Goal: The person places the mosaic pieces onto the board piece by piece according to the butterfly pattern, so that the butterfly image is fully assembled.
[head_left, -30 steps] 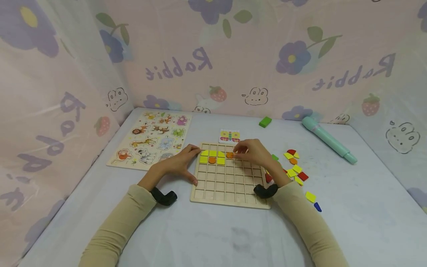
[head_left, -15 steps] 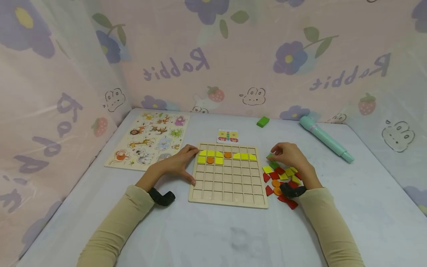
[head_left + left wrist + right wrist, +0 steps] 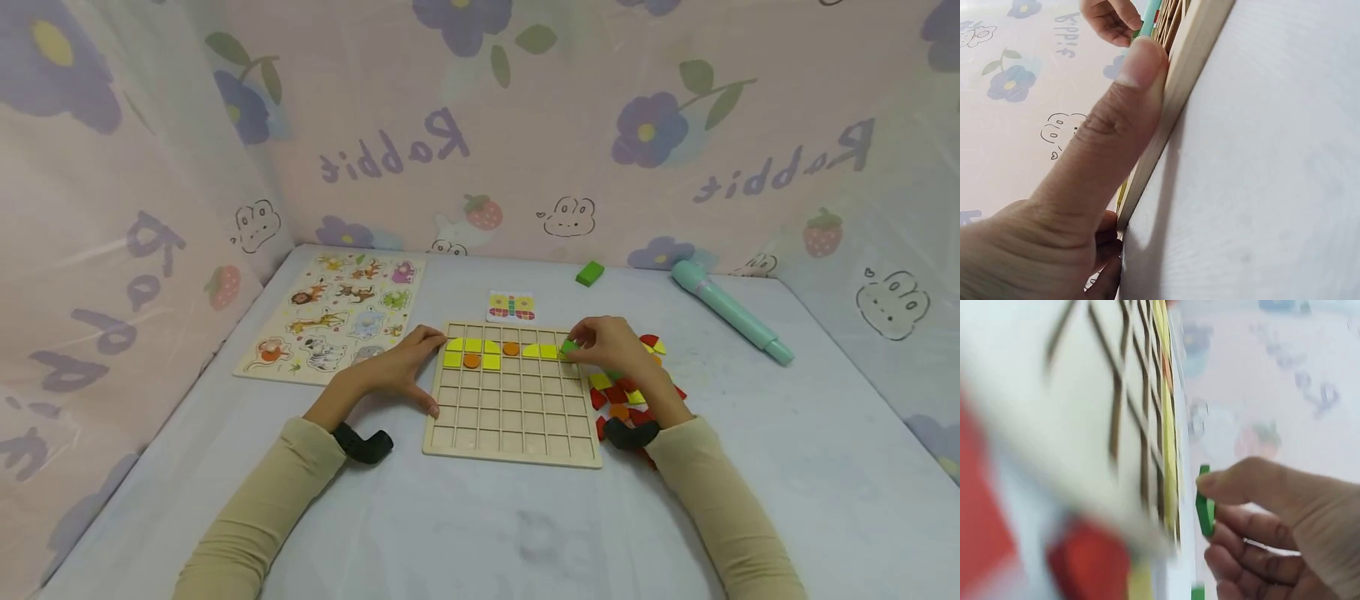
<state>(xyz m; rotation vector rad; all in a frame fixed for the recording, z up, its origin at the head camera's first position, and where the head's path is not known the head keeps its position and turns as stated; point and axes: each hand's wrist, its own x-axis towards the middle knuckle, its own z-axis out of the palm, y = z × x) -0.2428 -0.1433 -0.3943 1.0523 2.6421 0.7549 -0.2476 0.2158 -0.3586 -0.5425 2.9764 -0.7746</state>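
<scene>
A wooden grid board [image 3: 512, 417] lies in front of me, with yellow tiles [image 3: 472, 344] and orange discs [image 3: 511, 348] in its upper cells. My left hand [image 3: 390, 371] rests along its left edge, thumb low and fingers near the top corner. In the left wrist view the thumb [image 3: 1110, 119] lies straight against the board's side. My right hand [image 3: 611, 346] pinches a green tile [image 3: 1205, 512] between thumb and fingers, over the right end of the yellow row. The tile hides the last cell of that row.
Right of the board, loose red, yellow and orange pieces [image 3: 618, 396] lie partly under my right forearm. Behind it sits a small pattern card [image 3: 512, 305]. An animal puzzle [image 3: 330, 321] lies left, a green block [image 3: 590, 273] and a mint-green stick [image 3: 731, 311] at the back right.
My right hand went from the board to the loose pieces, took the green tile and came back left over the board's upper right. The left hand keeps its place.
</scene>
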